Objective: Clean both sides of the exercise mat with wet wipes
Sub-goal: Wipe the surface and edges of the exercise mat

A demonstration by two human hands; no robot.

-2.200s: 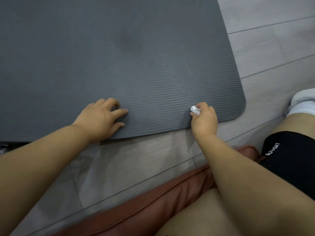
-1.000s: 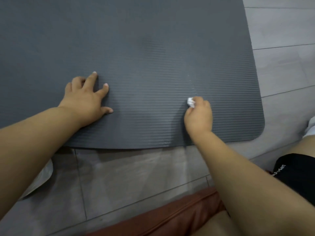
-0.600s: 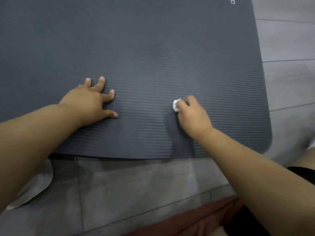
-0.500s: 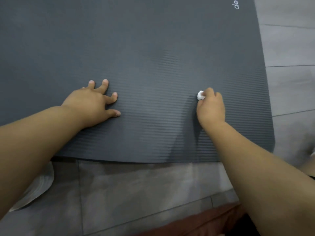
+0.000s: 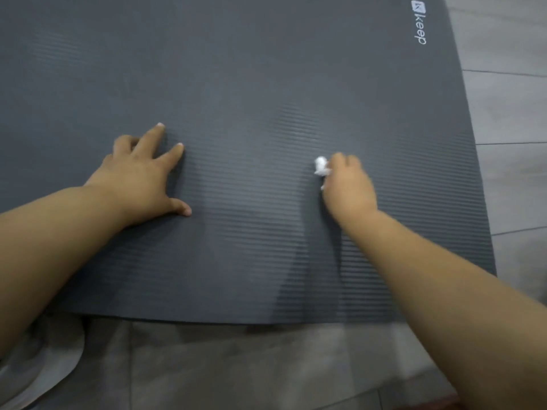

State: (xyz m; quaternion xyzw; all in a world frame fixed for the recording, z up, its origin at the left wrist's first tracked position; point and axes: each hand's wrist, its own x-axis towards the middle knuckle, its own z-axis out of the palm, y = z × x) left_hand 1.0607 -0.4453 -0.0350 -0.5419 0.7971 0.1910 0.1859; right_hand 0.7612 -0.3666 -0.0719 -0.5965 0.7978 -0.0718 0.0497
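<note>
Your right hand (image 5: 349,187) pinches a balled wet wipe (image 5: 321,166) against the exercise mat (image 5: 266,69), near its right end; your left hand (image 5: 142,176) presses flat, fingers spread. The underside appears not yet cleaned.

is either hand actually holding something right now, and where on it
The right hand grips a bunched white wet wipe; only its far end shows past the fingers. The left hand holds nothing, resting flat on the mat.
</note>
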